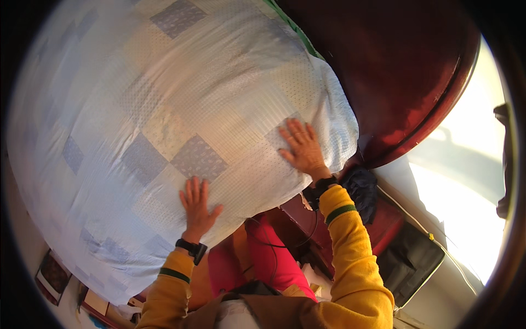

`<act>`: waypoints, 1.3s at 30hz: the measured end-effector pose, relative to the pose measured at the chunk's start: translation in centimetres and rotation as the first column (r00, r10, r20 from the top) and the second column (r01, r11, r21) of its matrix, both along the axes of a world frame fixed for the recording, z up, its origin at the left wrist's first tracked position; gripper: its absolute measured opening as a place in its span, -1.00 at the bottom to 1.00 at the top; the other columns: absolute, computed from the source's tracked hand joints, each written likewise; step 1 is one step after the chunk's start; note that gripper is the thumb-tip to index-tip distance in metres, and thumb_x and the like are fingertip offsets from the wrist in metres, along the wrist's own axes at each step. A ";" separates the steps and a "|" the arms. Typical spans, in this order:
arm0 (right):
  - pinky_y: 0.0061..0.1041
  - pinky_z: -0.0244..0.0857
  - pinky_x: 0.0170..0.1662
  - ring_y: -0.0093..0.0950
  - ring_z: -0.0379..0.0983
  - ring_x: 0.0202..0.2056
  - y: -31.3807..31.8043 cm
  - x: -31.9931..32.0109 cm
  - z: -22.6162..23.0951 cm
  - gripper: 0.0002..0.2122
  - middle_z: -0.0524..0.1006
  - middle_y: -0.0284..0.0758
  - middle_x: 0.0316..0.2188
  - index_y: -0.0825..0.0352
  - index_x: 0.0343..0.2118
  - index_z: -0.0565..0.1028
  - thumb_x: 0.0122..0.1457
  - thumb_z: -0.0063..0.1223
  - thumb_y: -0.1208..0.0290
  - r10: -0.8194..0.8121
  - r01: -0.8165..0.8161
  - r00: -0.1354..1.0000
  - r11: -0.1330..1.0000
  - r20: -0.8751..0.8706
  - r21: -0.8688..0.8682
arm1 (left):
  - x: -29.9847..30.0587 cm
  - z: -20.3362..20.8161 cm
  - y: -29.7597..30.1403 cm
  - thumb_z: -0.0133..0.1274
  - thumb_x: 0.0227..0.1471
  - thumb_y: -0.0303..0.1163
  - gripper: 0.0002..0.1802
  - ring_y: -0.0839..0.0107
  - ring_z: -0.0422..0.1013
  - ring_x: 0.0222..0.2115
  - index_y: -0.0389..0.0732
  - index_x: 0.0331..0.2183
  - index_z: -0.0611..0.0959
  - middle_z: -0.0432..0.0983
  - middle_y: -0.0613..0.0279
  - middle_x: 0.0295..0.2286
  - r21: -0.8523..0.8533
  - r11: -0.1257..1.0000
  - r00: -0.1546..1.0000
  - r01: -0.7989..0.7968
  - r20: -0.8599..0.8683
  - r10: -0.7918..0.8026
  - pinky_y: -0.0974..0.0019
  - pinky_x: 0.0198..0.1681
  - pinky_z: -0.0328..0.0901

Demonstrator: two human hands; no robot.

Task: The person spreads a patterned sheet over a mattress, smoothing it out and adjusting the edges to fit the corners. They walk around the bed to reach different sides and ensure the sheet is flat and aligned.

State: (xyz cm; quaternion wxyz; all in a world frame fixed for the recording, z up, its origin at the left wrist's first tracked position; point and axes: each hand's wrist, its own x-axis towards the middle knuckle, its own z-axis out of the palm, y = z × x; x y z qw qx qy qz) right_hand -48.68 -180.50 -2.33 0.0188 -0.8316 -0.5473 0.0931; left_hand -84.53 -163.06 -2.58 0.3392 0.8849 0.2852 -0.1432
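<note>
A pale patchwork sheet (230,104) in blue, cream and white squares covers the bed in front of me, with soft wrinkles across its upper part. My left hand (199,209) lies on it near the close edge, fingers stretched out beside a blue-grey floral square. Further right, my right hand (302,147) rests flat with spread fingers close to the sheet's right corner. Neither hand holds anything. Each wrist carries a black band, and yellow sleeves with a dark green stripe cover both forearms.
A dark red glossy headboard (416,104) stands at the upper right, with a green edge (296,27) beside the sheet. Below it are a dark cloth bundle (361,192), a red cabinet (378,227), a black case (413,260) and a white cable (405,211). Sunlight falls on the right.
</note>
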 end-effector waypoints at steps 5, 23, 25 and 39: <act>-0.10 -0.15 0.32 -0.20 0.01 0.32 -6.0 5.7 -0.6 -0.35 0.16 -0.15 0.29 0.19 0.30 0.14 0.20 -0.01 0.02 -0.353 0.351 0.921 0.935 0.164 0.045 | -2.0 2.9 -3.8 -0.07 0.14 0.14 -0.14 -0.03 -0.22 0.32 -0.15 0.27 0.13 -0.11 -0.07 0.30 -0.297 0.912 0.946 0.284 0.243 -0.215 -0.22 0.29 -0.40; 0.03 0.03 0.21 -0.01 0.14 0.23 -4.0 -4.1 5.4 -0.27 0.14 -0.02 0.28 0.12 0.32 0.06 0.11 0.11 0.09 -0.525 0.450 0.850 0.770 -0.048 -0.453 | -23.9 5.6 -7.4 0.04 0.12 -0.07 -0.36 0.12 0.50 -0.10 -0.21 0.14 0.40 0.50 -0.13 -0.05 -0.477 0.577 0.726 -0.663 -0.220 0.651 0.22 -0.05 0.37; 0.03 0.04 0.20 -0.06 0.15 0.23 -3.4 -6.9 5.7 -0.28 0.18 -0.04 0.26 0.14 0.31 0.09 0.11 0.12 0.10 -0.449 0.365 0.887 0.826 -0.109 -0.430 | -27.6 5.7 -8.1 0.06 0.11 -0.06 -0.38 0.11 0.51 -0.13 -0.25 0.10 0.44 0.51 -0.14 -0.08 -0.454 0.519 0.647 -0.725 -0.187 0.739 0.21 -0.10 0.39; -0.31 0.33 0.07 -0.16 0.48 -0.01 -1.8 -18.9 6.7 -0.52 0.55 -0.03 -0.09 0.38 -0.06 0.54 0.07 0.12 0.08 -0.102 -0.138 0.910 0.839 -0.401 -0.526 | -49.9 6.7 -23.0 0.06 0.09 -0.23 -0.60 0.12 0.53 -0.28 -0.32 -0.12 0.58 0.59 -0.04 -0.28 -0.200 0.518 0.528 -0.832 0.005 0.849 0.19 -0.26 0.40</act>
